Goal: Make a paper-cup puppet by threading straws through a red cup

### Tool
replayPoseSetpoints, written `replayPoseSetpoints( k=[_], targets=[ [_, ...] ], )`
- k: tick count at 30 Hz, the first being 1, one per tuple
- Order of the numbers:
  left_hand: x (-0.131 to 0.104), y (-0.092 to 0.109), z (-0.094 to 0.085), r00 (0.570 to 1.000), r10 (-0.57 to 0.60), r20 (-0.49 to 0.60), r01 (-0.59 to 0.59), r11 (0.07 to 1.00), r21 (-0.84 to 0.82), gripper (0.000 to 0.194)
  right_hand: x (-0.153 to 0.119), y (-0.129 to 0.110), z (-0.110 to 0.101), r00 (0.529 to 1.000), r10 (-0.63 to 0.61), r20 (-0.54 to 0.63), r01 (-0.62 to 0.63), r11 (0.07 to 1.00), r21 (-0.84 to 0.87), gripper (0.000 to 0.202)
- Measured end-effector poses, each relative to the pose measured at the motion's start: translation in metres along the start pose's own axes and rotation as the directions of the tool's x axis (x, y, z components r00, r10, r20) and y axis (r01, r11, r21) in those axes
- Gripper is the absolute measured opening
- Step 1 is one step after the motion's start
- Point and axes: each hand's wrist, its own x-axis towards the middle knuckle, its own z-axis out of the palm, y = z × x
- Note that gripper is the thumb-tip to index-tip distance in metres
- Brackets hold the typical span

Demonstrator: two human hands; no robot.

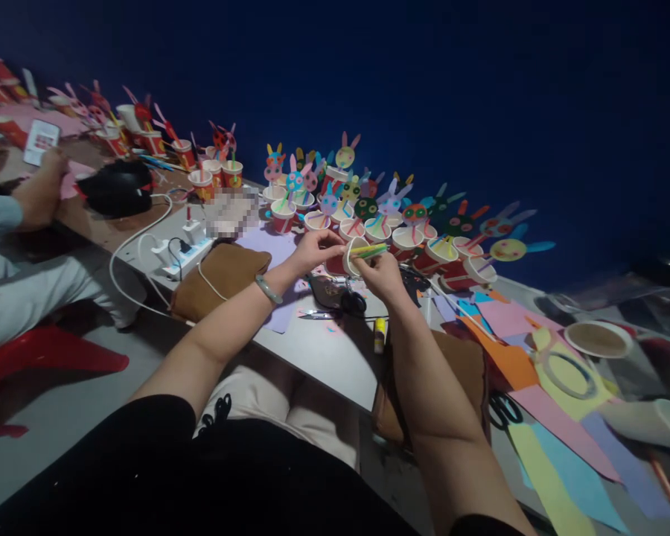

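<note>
Before me, my left hand (314, 251) holds a red and white paper cup (355, 260), its mouth turned toward my right side. My right hand (380, 274) pinches yellow and green strips (369, 251) at the cup's mouth. Whether the strips touch the cup is too small to tell. Beyond both hands stand several paper cups with coloured paper rabbit heads (393, 201) on strips. Below the hands, scissors (353, 301) with black handles and a yellow glue stick (379, 335) are on the white table (313, 357).
A power strip (187, 257) with white cables and a brown cushion (217, 279) are at the left. Coloured paper (514, 350), a tape roll (569, 374) and black-handled scissors (505, 410) lie at the right. Another person's hand (50, 167) holds a phone (42, 141) at the far left.
</note>
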Motion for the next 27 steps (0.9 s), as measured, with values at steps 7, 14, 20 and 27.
replayPoseSetpoints(
  k=[7, 14, 20, 27],
  targets=[
    [-0.001, -0.009, 0.002, 0.988, -0.124, 0.097, 0.118, 0.991, 0.059, 0.025, 0.001, 0.006, 0.002, 1.000, 0.008, -0.009, -0.009, 0.986, -0.166, 0.025],
    [0.010, -0.010, -0.009, 0.980, -0.121, 0.159, 0.136, 0.986, -0.091, 0.035, -0.002, 0.000, 0.009, 0.997, -0.021, -0.080, 0.018, 0.999, -0.035, 0.035],
    [0.009, -0.020, -0.006, 0.968, -0.162, 0.191, 0.214, 0.932, -0.293, 0.041, -0.002, 0.003, 0.012, 0.997, -0.020, -0.071, 0.022, 0.999, 0.027, 0.034],
    [0.008, -0.022, -0.007, 0.966, -0.048, 0.254, 0.120, 0.954, -0.275, 0.061, -0.009, 0.002, 0.012, 0.996, -0.031, 0.086, 0.041, 0.993, -0.112, 0.029]
  ],
)
